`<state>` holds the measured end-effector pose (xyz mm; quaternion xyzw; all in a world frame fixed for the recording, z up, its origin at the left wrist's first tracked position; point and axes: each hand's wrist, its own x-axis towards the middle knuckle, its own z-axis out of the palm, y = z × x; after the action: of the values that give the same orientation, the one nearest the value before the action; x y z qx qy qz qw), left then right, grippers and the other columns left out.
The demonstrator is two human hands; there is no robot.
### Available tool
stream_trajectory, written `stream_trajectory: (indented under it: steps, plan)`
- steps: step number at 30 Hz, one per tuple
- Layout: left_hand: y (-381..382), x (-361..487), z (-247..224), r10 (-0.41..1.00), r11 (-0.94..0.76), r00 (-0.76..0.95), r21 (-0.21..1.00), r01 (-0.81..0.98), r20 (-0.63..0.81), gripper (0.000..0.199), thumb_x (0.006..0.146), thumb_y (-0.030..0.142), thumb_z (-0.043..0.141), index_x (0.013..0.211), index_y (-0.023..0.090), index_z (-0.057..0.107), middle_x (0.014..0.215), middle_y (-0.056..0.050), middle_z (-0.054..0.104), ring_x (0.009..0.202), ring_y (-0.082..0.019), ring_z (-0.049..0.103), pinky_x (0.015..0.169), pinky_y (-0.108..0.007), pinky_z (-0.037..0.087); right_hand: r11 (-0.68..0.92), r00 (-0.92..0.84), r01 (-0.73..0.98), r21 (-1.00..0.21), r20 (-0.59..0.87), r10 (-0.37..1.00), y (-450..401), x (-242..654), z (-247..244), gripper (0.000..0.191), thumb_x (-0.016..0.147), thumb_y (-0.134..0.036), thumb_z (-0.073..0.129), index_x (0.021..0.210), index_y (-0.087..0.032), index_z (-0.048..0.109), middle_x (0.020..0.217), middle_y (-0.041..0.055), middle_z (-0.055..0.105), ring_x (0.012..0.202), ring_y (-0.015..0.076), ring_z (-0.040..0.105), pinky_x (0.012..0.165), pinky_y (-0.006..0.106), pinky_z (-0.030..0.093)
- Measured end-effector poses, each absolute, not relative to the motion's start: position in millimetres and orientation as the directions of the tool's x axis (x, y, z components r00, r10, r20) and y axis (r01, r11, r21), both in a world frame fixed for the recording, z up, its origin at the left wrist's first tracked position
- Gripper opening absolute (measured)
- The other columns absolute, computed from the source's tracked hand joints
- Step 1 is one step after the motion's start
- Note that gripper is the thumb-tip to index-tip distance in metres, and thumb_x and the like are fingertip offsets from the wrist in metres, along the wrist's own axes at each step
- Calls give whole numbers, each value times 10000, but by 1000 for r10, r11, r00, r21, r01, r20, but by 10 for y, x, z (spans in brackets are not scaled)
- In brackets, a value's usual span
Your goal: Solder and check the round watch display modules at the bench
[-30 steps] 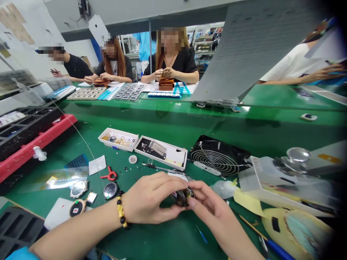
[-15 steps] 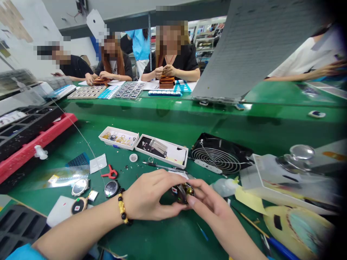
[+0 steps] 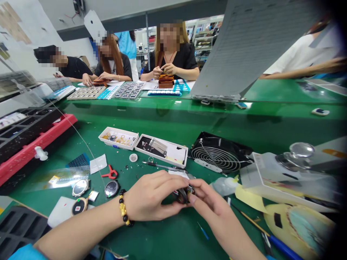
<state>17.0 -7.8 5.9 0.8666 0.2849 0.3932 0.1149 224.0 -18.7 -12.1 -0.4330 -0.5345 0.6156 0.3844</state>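
Over the middle of the green table, both my hands hold a small round watch case with its dark parts tilted. My left hand, with a beaded bracelet at the wrist, curls its thumb and fingers around the left side. From the right, my right hand pinches the edge between thumb and fingers. The inside of the watch is mostly hidden. Left of my wrist lie a round black watch face, a silver watch case and an opened watch part on a white block.
Behind my hands are two white trays of small parts, a pen and a black fan. A red clip lies left. On the right stand a clear bottle, a white box and a blue-handled tool. Co-workers sit opposite.
Both hands stay almost in place. The watch case in them has turned slightly, showing less of its inside. The camera view has shifted a little.
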Motion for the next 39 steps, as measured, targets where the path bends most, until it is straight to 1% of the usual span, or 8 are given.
stream_trajectory:
  steps: [6,18,26,30,32,35,37,39]
  plan:
    - [-66,174,65,577,-816,532,411,407,620,379,936,180,686,1291,160,558,1172,-111,771,997,-210,756,882,-313,642,-142,-368,-50,-989,-114,923,-193,2224,-65,464,911,-692,705,1053,-256,637,1010,49,723,920,169,699,844,226,605]
    - [-60,180,41,562,-825,528,391,407,637,360,940,188,681,1280,152,566,1167,-111,772,996,-201,755,881,-307,638,-133,-388,-29,-991,-112,915,-186,2221,-58,466,924,-690,690,1007,-244,586,991,36,708,913,153,692,847,207,593]
    - [-61,178,41,556,-830,534,386,403,637,362,935,177,683,1277,144,568,1170,-110,771,994,-201,755,875,-302,632,-145,-380,0,-989,-134,915,-183,2218,-33,509,908,-716,684,1032,-228,608,1004,70,712,933,217,702,860,306,612]
    - [-56,176,40,567,-823,531,396,408,630,359,940,189,681,1278,158,563,1171,-107,771,999,-202,755,875,-306,635,-160,-379,-11,-987,-144,914,-195,2228,-34,507,909,-711,688,1054,-230,621,1027,79,716,959,225,702,866,312,609]
    - [-62,173,47,577,-816,532,411,407,619,378,941,191,677,1298,167,554,1176,-106,769,1005,-206,755,884,-312,636,-175,-383,-18,-984,-155,911,-216,2257,-66,488,915,-685,699,1093,-237,631,1084,88,714,1012,234,695,899,320,602]
    - [-74,168,64,608,-794,517,441,418,603,410,947,224,688,1329,184,543,1160,-96,772,988,-210,756,892,-322,638,-195,-390,-34,-980,-167,906,-248,2317,-149,487,943,-634,693,1238,-254,624,1226,105,692,1104,257,678,980,362,577]
    - [-77,166,70,628,-778,505,459,430,592,423,946,251,704,1332,192,544,1137,-84,775,957,-208,757,880,-322,639,-203,-398,-47,-978,-168,902,-253,2340,-203,499,959,-607,684,1307,-259,605,1282,113,678,1120,266,677,1006,382,565]
    - [-75,165,71,642,-766,502,471,437,579,433,941,260,714,1333,190,542,1145,-83,773,959,-209,757,881,-325,638,-208,-405,-72,-975,-162,900,-236,2332,-232,503,952,-601,700,1309,-259,610,1288,112,682,1103,264,684,992,380,571]
